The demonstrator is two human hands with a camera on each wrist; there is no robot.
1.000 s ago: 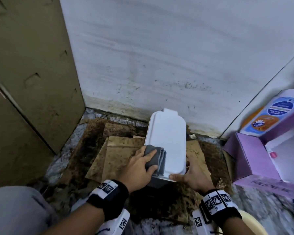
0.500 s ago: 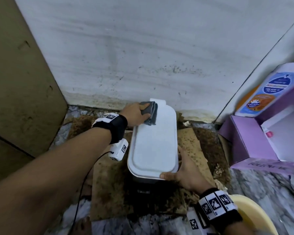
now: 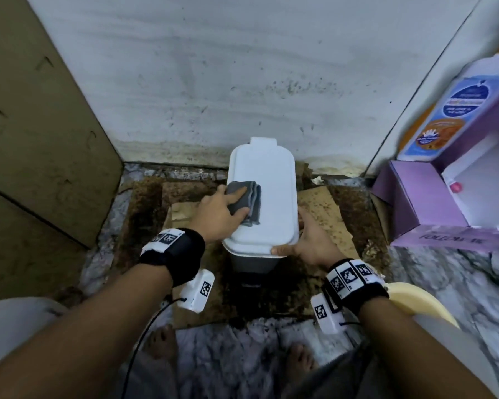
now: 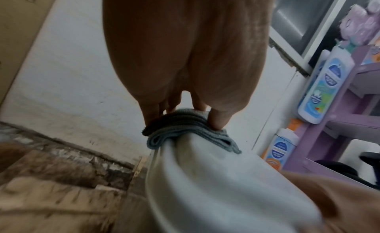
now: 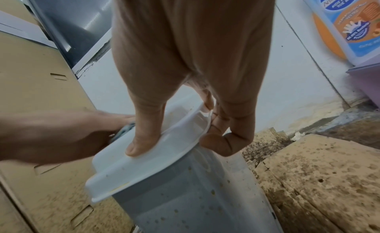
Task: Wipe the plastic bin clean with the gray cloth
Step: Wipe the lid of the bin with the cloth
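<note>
A plastic bin (image 3: 271,182) with a white lid and grey body (image 5: 185,196) stands on the floor against the wall. A folded gray cloth (image 3: 249,203) lies on the lid's left side. My left hand (image 3: 228,205) holds it there, fingers over it and thumb on its near edge. In the left wrist view the cloth (image 4: 185,129) drapes over the lid's rim under that hand (image 4: 185,113). My right hand (image 3: 297,240) grips the lid's near right corner. In the right wrist view its (image 5: 174,139) thumb lies on top and its fingers curl under the rim.
A tall cardboard box (image 3: 41,139) stands close on the left. A purple shelf unit (image 3: 429,203) with lotion bottles (image 3: 450,110) is on the right. Stained cardboard sheets (image 3: 320,208) cover the floor round the bin. A yellow basin (image 3: 415,300) sits near my right wrist.
The left hand swept the cloth from the lid's near end to its far end and has now drawn it back to the middle left. The right hand kept its hold.
</note>
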